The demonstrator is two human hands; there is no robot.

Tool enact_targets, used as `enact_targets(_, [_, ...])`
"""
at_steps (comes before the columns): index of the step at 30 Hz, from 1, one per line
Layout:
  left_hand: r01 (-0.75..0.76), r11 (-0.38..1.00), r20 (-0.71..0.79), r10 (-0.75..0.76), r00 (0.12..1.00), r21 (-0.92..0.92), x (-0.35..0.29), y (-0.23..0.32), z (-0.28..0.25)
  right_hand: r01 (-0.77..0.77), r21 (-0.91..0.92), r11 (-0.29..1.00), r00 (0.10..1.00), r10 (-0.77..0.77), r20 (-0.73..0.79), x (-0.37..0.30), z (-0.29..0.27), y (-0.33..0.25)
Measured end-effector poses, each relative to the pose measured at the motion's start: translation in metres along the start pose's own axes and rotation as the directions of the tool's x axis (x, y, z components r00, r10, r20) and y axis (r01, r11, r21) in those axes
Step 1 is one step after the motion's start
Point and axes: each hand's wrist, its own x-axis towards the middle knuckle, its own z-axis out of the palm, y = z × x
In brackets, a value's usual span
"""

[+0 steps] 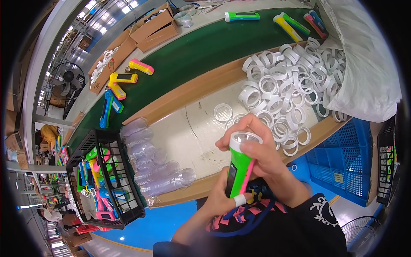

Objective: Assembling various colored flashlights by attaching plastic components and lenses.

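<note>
A green and pink flashlight [242, 167] stands tilted in front of my body, its wide head up. Around its grip, my left hand [216, 197] is closed, with white tape on a finger. My right hand [267, 150] is closed about the head, thumb and fingers against the white ring [234, 140] that rims a clear lens. Behind the right hand, a heap of loose white rings [280, 103] fills the right part of a shallow cardboard tray [195, 126]. Stacked clear lens discs [158, 174] lie in rows at the tray's left end.
A black crate [124, 188] of colourful flashlights stands left. Beyond the tray runs a green conveyor belt [180, 64] carrying several flashlights, including a yellow one [124, 78]. Cardboard boxes [154, 28] sit behind it. A white plastic bag [364, 64] and blue crate [342, 158] are right.
</note>
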Motion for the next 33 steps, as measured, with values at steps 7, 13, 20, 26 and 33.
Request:
enact_targets(7, [0.324,0.601,0.457,0.078,0.886,-0.731,-0.019,-0.013,0.021,-0.088,0.635,0.767,0.878,-0.241,0.413,-0.004,-0.004,0.031])
enact_targets(13, [0.014,0.938,0.312,0.101,0.945,-0.347,-0.022,-0.017,0.013,-0.037,0.657,0.753,0.838,-0.334,0.431,-0.014,-0.013,0.031])
enact_targets(20, [-0.236,0.708,-0.001,0.317,0.948,0.665,0.007,-0.01,-0.015,0.263,-0.056,0.963,0.964,-0.26,0.049,-0.018,-0.02,0.015])
enact_targets(26, [-0.012,0.994,-0.226,-0.012,0.974,-0.106,0.009,-0.006,-0.016,-0.007,0.001,1.0,0.99,0.007,-0.143,-0.012,-0.032,0.009])
enact_targets(33, [0.193,0.693,0.126,-0.148,0.981,-0.695,0.029,-0.015,-0.063,-0.026,-0.323,0.946,0.958,-0.068,-0.278,0.001,-0.041,0.015])
